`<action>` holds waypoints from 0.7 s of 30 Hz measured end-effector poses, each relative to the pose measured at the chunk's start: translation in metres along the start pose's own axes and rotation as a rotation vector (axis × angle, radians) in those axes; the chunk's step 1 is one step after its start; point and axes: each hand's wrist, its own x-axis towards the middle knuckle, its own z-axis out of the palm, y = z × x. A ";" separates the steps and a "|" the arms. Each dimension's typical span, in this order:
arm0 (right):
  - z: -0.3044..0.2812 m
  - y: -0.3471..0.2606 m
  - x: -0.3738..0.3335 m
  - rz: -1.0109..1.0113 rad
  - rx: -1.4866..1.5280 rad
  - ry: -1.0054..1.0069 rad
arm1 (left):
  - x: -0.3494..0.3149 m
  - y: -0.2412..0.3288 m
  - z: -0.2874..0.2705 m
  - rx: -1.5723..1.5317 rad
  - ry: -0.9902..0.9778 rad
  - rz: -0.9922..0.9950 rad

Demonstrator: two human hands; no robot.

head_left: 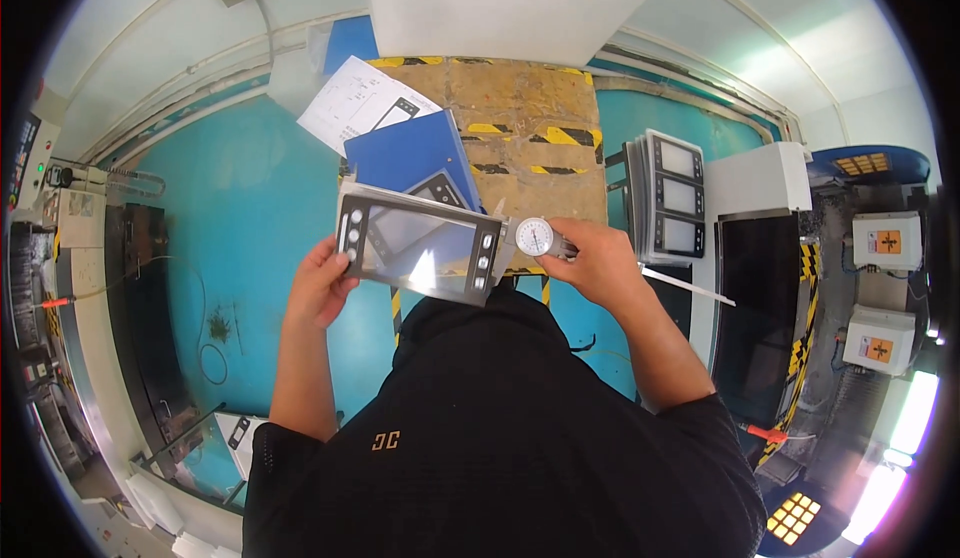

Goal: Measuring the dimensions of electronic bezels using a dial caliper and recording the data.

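Note:
My left hand (320,283) is closed on the left edge of a flat glass panel (455,285) with a black border, a clear window and rows of light cut-outs at both ends. My right hand (598,263) grips a dial caliper (534,237) with a round white dial, its beam (690,286) sticking out to the right past my wrist. The caliper's jaws are at the panel's right edge; whether they touch it I cannot tell. Beneath the panel lies a blue folder (400,156), with a similar black-framed panel (440,186) on it.
A printed sheet (345,108) lies partly under the folder on a brown worktop (545,103) with yellow-black tape. Right of it stands a stack of black-framed panels (680,195) beside a white box (755,180). Another panel rests on a rack (240,433) at lower left.

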 end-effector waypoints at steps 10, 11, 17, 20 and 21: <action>0.022 0.036 -0.003 0.116 0.198 -0.416 | 0.001 -0.007 -0.040 -0.136 0.135 0.239; 0.025 0.038 0.001 0.110 0.220 -0.529 | 0.005 -0.011 -0.033 -0.108 0.140 0.211; 0.076 0.041 0.028 -0.021 0.260 -0.759 | 0.033 -0.063 -0.018 0.194 0.286 -0.036; 0.115 0.020 0.039 -0.153 0.326 -0.694 | 0.053 -0.094 0.022 0.309 0.197 -0.070; 0.125 0.018 0.040 -0.152 0.329 -0.693 | 0.054 -0.099 0.051 0.312 0.176 -0.049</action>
